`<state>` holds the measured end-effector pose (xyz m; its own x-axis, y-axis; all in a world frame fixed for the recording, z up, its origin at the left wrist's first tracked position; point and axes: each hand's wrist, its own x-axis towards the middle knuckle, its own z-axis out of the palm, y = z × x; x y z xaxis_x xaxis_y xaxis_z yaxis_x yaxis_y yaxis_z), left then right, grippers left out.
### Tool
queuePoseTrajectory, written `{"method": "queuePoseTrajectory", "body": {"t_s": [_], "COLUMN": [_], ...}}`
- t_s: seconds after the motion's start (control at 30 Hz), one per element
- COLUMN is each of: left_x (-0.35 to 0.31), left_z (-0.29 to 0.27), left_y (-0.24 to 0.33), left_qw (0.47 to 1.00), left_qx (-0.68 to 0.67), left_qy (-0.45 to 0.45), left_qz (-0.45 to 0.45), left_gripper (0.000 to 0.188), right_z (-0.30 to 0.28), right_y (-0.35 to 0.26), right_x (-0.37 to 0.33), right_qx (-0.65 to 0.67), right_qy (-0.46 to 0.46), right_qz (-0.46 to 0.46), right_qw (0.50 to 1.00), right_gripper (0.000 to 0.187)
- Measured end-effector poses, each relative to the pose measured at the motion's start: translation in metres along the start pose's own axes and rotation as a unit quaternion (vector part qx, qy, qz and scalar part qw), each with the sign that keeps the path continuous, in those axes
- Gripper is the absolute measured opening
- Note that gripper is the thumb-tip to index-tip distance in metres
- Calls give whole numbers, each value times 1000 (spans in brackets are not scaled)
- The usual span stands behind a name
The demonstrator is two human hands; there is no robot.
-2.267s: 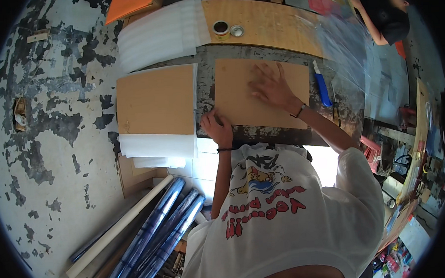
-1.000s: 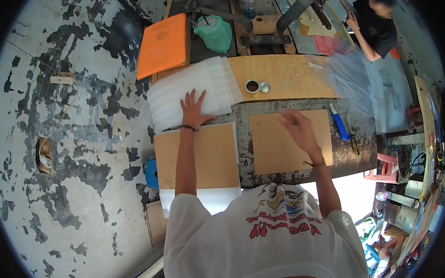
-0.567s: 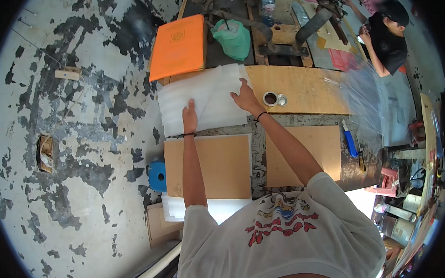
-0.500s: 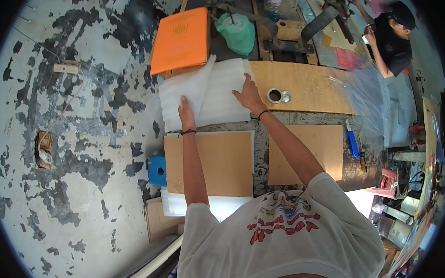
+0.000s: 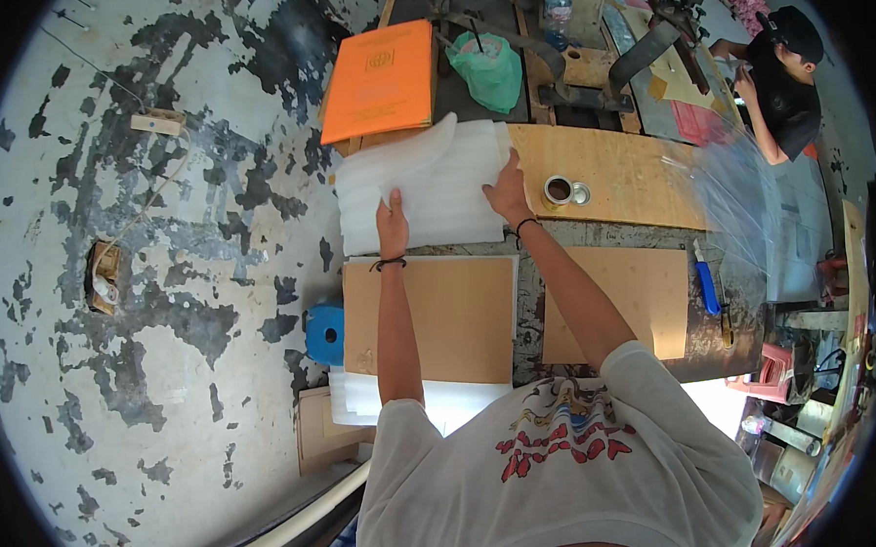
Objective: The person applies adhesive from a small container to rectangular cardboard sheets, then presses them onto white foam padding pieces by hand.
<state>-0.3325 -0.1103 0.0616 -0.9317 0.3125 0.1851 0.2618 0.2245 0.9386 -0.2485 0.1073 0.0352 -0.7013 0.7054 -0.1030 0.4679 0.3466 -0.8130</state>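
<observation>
White foam sheets (image 5: 435,205) lie stacked across the far part of the bench, the top one with its far right corner curling up. My left hand (image 5: 393,225) is on the top sheet, thumb over it and the other fingers largely hidden; it appears to pinch the foam. Along the stack's right edge, my right hand (image 5: 509,194) rests with index finger and thumb spread. Nearer me, below my left wrist, is a brown board (image 5: 459,317) on a white sheet. A second brown board (image 5: 625,300) lies under my right forearm.
An open tin (image 5: 558,190) stands on a plywood strip (image 5: 639,172) with its lid beside it. Right of the boards are a blue cutter (image 5: 706,286) and a screwdriver (image 5: 726,327). Behind are an orange folder (image 5: 379,85), a green bag (image 5: 488,71) and another person (image 5: 782,87). A peeling wall borders the left.
The lifted flap of the top foam sheet has come down flatter over the stack. My right hand has shifted to the stack's right edge. The whole view has swung slightly.
</observation>
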Motion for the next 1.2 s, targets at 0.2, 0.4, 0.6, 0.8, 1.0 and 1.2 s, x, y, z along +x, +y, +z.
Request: {"method": "queuePoseTrajectory", "body": {"t_s": [0.2,0.4,0.6,0.8,1.0,1.2], "left_x": [-9,-13,-19,-41,-168,-293], "left_z": [20,15,32,58,115,159], "left_y": [7,2,37,33,123,87], "left_qw": [999,992,992,858,806,922], "left_qx": [-26,108,107,429,-430,-150], "left_qy": [23,63,-37,-65,-297,-229], "left_qz": [-2,36,46,275,-279,-274], "left_gripper": [55,50,41,52,53,40], "right_z": [-10,-43,-184,-333,-378,-377], "right_y": [-12,-23,-15,47,164,243], "right_x": [-17,-32,-76,-155,-221,-276], "right_qx": [-46,41,134,247,235,85], "right_qy": [-3,-7,146,188,213,109], "right_qz": [-2,-40,-253,-188,-60,76], "right_qw": [999,998,947,932,946,987], "right_gripper": [104,92,84,85,86,86]}}
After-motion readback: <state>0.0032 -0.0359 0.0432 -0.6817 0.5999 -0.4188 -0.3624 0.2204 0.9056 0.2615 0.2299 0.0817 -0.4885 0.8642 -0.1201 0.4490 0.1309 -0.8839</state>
